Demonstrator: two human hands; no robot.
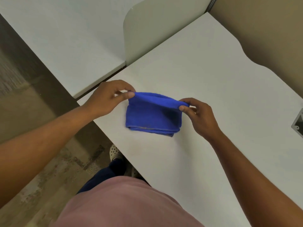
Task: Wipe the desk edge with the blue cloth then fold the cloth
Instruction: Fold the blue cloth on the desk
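The blue cloth (152, 114) lies on the white desk (213, 79), folded into a thick rectangle near the desk's left edge. Its far fold is lifted off the surface while its near hem rests flat. My left hand (108, 97) pinches the far-left corner of the cloth between thumb and fingers. My right hand (199, 116) pinches the far-right corner the same way. The desk edge (105, 133) runs diagonally just left of the cloth.
A rounded white divider panel (147, 30) stands behind the desk, with a second white desk (65, 38) to its left. A grey cable cut-out (299, 123) sits at the desk's right. Bare floor (32, 112) lies to the left; my feet are under the desk edge.
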